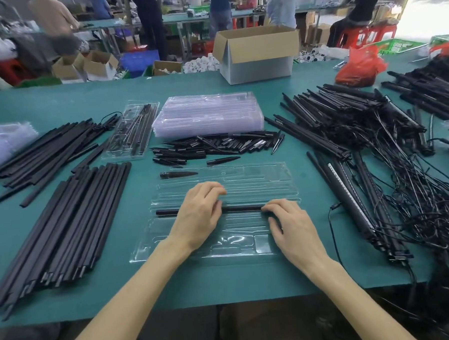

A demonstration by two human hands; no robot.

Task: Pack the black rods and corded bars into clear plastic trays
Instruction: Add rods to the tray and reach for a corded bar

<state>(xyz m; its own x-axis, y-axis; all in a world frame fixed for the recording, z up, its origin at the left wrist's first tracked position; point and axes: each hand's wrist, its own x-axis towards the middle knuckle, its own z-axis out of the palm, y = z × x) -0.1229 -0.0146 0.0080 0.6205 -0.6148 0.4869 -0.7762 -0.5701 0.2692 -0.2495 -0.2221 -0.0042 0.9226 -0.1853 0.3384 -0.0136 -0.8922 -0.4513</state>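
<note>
My left hand point(199, 215) lies across a black rod point(243, 208) in the clear tray point(270, 172) just before me on the green table point(250, 280). Its fingers are bent, the tips on the tray past the rod; I cannot tell if it grips the rod or only presses it. My right hand point(288, 218) holds the right end of the rod, fingers curled over it, thumb on the near side. The rod lies left to right in a groove of the tray. One pointed black piece point(178, 174) sits in its far left corner. More rods point(65, 225) lie at my left, the corded bars point(361, 162) in a tangled heap at my right, and a stack of empty trays point(210, 116) is farther away.
</note>
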